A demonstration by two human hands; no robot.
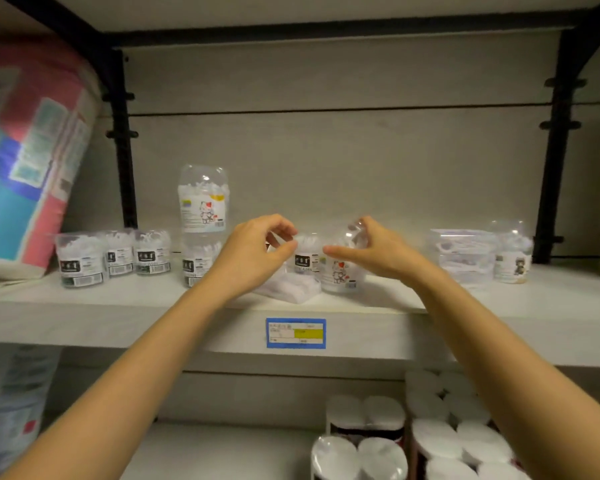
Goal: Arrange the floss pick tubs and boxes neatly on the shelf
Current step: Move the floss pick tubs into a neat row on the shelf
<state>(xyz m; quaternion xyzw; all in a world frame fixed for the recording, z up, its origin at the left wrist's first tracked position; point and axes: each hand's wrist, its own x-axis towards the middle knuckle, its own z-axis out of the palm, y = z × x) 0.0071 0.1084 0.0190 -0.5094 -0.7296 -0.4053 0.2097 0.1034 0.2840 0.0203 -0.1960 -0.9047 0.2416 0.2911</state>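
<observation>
Shelf — left grip tight on "FLOSS" tub, right grip tight on cat tub.

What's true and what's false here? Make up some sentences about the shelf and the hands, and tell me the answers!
1. The stacked tub stands on a lower tub. True.
2. The right hand holds the cartoon tub. True.
3. The price tag is red. False: it is blue with a yellow patch.
4. Juice bottles stand under the shelf. False: white rolls stand there.
5. The left hand is at the shelf's far left end. False: it is near the middle.
</observation>
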